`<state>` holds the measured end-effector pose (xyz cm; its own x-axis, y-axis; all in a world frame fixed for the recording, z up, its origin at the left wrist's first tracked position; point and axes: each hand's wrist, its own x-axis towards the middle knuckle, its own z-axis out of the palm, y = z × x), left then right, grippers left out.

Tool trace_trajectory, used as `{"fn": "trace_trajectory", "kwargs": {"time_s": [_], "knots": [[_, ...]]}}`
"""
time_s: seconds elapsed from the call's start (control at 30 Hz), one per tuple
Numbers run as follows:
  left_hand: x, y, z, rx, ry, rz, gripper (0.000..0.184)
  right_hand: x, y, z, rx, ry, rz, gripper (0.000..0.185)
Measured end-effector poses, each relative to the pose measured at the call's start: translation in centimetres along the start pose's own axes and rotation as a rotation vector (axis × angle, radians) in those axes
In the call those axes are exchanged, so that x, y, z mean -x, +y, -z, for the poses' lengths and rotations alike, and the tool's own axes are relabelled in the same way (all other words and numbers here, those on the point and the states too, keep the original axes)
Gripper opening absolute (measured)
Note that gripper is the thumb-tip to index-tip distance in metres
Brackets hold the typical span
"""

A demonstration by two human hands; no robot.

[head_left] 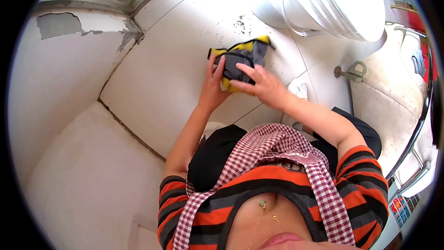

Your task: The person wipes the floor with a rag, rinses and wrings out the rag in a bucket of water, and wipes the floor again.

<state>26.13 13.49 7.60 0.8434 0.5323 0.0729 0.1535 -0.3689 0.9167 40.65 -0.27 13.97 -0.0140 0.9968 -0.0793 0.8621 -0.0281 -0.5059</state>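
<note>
A bunched grey and yellow cloth (236,62) with black edging is held up in front of me, above the tiled floor. My left hand (214,82) grips its left side, with fingers pointing up along the grey face. From the right, my right hand (266,85) presses on the cloth; its fingers are slightly blurred and partly apart on the folds. A loose corner of the cloth sticks out at the upper right, beyond both hands.
Dark crumbs of dirt (240,24) lie on the pale floor tiles (175,60). A white bucket (319,7) stands at the upper right. To the right are a metal-framed chair (393,83) and a small metal fitting (352,71). On the left runs a chipped white wall (60,60).
</note>
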Motion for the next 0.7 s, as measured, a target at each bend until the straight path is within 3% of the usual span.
{"fn": "trace_trajectory", "kwargs": {"time_s": [0.07, 0.17, 0.2, 0.3, 0.4, 0.5, 0.57, 0.63, 0.7], "knots": [[-1.3, -1.8, -0.1, 0.089, -0.059, -0.088, 0.054, -0.5, -1.6, 2.0, -0.266, -0.051, 0.019, 0.072], [-0.9, -2.0, 1.3, 0.012, -0.048, 0.011, 0.038, -0.9, 1.2, -0.2, -0.824, 0.095, -0.303, 0.075], [-0.7, -1.3, 1.8, -0.025, -0.014, 0.003, 0.031, -0.8, 3.5, -1.5, -0.769, 0.06, -0.405, 0.079], [1.6, -2.1, 2.5, -0.096, -0.06, 0.103, 0.031, -0.1, 7.1, -6.5, -0.074, 0.009, -0.248, 0.062], [3.5, -3.1, 6.0, -0.245, -0.175, 0.075, 0.033, 0.0, 8.6, -9.1, -0.073, -0.254, -0.421, 0.037], [6.4, -2.0, 11.2, -0.236, -0.168, 0.243, 0.036, 2.5, 4.5, -5.9, -0.354, 0.082, -0.525, 0.021], [8.4, -2.2, 13.1, -0.291, -0.199, 0.271, 0.035, 5.8, 1.6, -5.0, -0.394, -0.008, -0.535, 0.02], [10.1, -3.5, 13.1, -0.41, -0.188, 0.246, 0.031, 9.9, 0.7, -7.2, -0.455, -0.065, -0.763, 0.024], [12.2, -4.6, 10.1, -0.457, -0.092, 0.538, 0.03, 15.0, 1.5, -15.3, -0.329, 0.098, -1.027, 0.033]]}}
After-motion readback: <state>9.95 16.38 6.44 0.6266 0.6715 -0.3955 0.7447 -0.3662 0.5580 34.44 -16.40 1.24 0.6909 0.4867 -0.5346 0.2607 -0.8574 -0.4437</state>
